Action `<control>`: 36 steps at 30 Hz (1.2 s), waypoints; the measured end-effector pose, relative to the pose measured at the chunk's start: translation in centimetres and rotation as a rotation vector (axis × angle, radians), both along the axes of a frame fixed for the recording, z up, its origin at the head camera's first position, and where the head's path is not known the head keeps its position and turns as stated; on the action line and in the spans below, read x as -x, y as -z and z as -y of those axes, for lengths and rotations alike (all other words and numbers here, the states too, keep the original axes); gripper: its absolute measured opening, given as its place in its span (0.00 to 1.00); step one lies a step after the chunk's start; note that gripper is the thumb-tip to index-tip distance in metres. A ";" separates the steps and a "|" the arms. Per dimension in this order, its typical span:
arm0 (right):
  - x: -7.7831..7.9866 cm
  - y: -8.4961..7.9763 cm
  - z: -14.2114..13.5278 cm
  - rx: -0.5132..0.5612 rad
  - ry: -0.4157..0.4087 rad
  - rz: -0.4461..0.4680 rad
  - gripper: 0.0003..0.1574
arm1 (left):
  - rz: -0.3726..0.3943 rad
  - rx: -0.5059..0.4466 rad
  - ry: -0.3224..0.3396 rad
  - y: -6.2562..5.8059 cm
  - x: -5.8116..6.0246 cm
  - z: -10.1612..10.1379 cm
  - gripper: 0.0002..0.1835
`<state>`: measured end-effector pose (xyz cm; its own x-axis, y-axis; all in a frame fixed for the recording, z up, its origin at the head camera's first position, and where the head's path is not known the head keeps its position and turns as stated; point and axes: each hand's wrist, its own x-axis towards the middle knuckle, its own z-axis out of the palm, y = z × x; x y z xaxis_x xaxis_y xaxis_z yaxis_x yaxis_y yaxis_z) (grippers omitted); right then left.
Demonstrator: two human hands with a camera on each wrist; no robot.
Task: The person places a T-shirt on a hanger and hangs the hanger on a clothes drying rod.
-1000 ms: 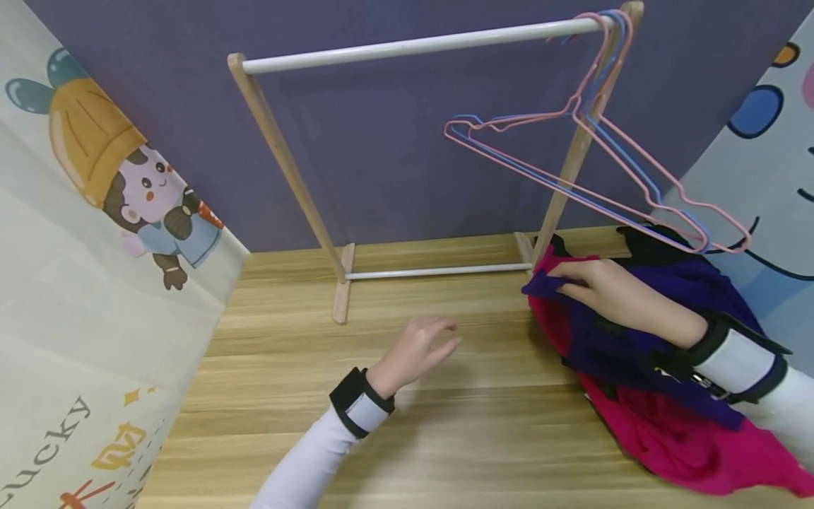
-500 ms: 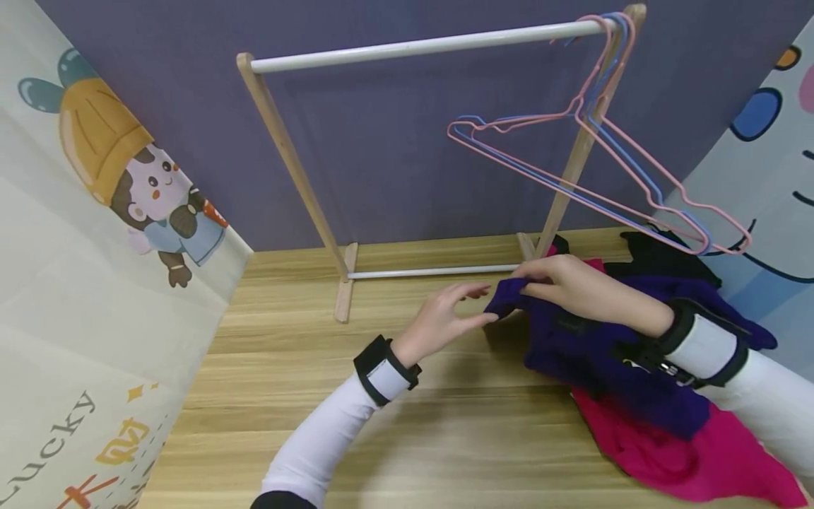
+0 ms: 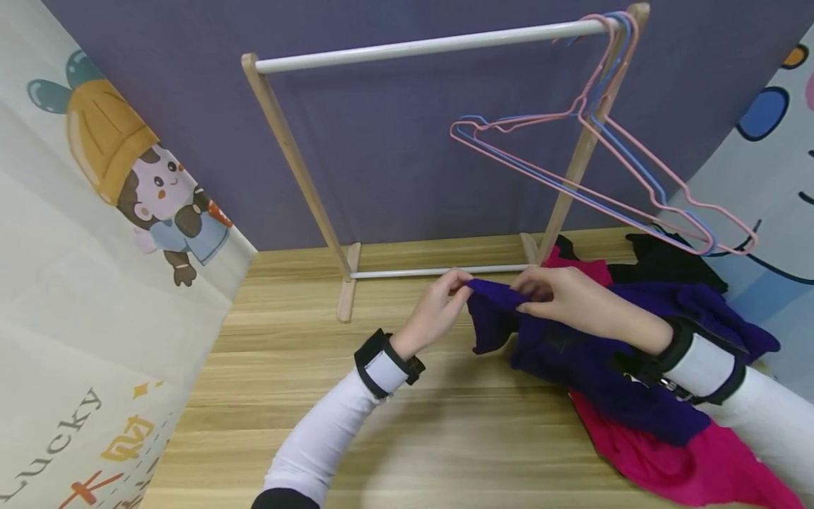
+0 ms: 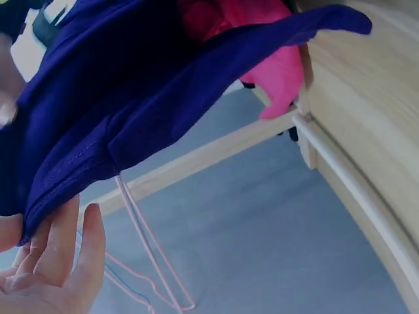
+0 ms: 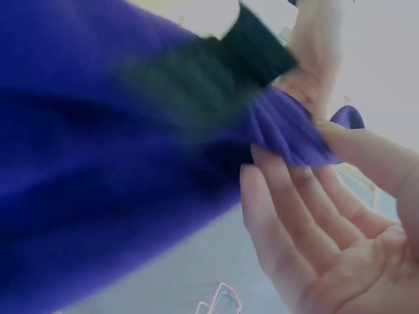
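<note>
A purple shirt [image 3: 591, 375] lies partly on the pile at the right, one end of it raised between the two hands. My left hand [image 3: 432, 314] pinches the raised edge at its left end. Close by, my right hand [image 3: 579, 304] grips the same edge between thumb and fingers. Cloth hangs down below the fingers. The left wrist view shows a stitched seam on the purple shirt [image 4: 131, 118], its edge between thumb and fingers. In the right wrist view, thumb and fingers hold bunched cloth, and a dark patch there is blurred.
Pink hangers and a blue hanger [image 3: 636, 159] hang at the right end of the rack's white rail [image 3: 432, 46]. Under the shirt lie a pink garment [image 3: 674, 445] and a black one [image 3: 674, 261]. Printed cloth walls stand left and right of the wooden floor [image 3: 286, 424].
My left hand has moved up and right and taken hold of the shirt's edge. My right hand has drawn the shirt leftward off part of the pile.
</note>
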<state>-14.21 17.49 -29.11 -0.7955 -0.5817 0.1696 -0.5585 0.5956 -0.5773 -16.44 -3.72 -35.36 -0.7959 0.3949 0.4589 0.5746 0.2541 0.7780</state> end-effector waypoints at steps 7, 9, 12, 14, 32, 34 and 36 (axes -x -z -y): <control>-1.4 1.9 -0.3 -0.043 0.074 -0.038 0.12 | -0.084 0.001 -0.041 -1.1 0.2 0.6 0.06; -2.0 2.6 -0.5 -0.081 0.103 -0.067 0.13 | -0.115 0.004 -0.058 -1.4 0.3 0.8 0.06; -3.1 4.0 -0.8 -0.157 0.136 -0.187 0.20 | -0.136 0.001 -0.080 -2.1 0.3 1.1 0.06; -3.8 5.3 -1.2 -0.212 0.148 -0.319 0.27 | -0.146 -0.013 -0.090 -2.6 0.4 1.4 0.06; -5.9 10.6 -0.2 -0.285 0.320 -0.319 0.45 | -0.250 -0.129 -0.230 -7.8 -0.3 5.4 0.05; -5.6 10.2 1.0 -0.267 0.303 -0.259 0.49 | -0.281 -0.122 -0.254 -8.4 -0.5 5.8 0.05; -5.1 10.0 2.3 -0.236 0.293 -0.263 0.52 | -0.309 -0.117 -0.272 -9.0 -0.8 6.2 0.05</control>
